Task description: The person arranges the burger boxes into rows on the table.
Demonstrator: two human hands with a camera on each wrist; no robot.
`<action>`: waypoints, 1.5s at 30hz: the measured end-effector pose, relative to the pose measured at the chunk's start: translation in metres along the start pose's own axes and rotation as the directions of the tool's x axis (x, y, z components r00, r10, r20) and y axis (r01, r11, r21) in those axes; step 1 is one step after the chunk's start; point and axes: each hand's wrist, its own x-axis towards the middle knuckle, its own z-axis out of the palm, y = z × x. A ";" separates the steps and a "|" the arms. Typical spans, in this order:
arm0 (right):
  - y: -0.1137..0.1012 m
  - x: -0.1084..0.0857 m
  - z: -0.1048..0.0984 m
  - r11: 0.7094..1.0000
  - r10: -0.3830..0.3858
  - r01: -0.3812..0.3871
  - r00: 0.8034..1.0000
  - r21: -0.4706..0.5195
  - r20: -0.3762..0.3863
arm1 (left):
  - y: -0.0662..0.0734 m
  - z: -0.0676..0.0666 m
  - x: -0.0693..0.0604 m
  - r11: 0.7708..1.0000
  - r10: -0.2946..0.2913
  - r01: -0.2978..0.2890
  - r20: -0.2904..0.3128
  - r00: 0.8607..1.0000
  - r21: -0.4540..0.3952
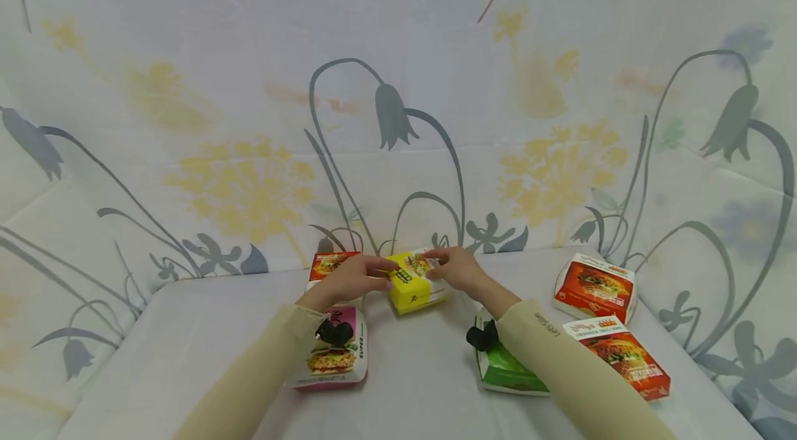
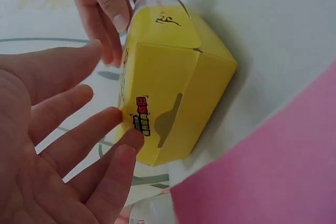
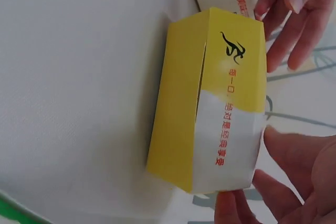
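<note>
A yellow-and-white burger box [image 1: 414, 295] stands on the white tabletop between the two hands. At its left end, my left hand [image 1: 353, 279] has its fingers spread and loosely bent. The left wrist view shows those fingertips touching the box's printed side [image 2: 157, 77], with the thumb apart. My right hand [image 1: 462, 272] is at the opposite end. In the right wrist view its thumb [image 3: 291, 153] lies at the box's upper edge and its fingers bend round the end corner, partly hidden. The box's lid looks closed.
A pink burger box [image 1: 336, 357] lies below my left wrist, with a red one [image 1: 330, 261] behind the left hand. Under my right forearm is a green box [image 1: 507, 369]. Two red burger boxes [image 1: 594, 288] lie at the right. A flower-printed cloth [image 1: 398, 170] hangs behind.
</note>
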 end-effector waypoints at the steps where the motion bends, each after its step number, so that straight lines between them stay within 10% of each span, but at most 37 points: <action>1: 0.001 -0.001 -0.002 1.000 -0.008 0.008 1.000 -0.001 0.009 | 0.001 0.001 0.001 1.000 0.003 -0.003 -0.003 1.000 0.007; 17: 0.001 -0.011 -0.018 0.999 -0.035 0.031 0.986 0.027 0.164 | 0.005 0.012 0.010 0.986 -0.061 0.086 -0.168 0.984 0.142; 45: 0.005 -0.001 -0.016 0.997 -0.071 0.068 0.992 0.026 0.108 | 0.007 0.008 0.007 0.987 -0.032 0.055 -0.156 0.987 0.148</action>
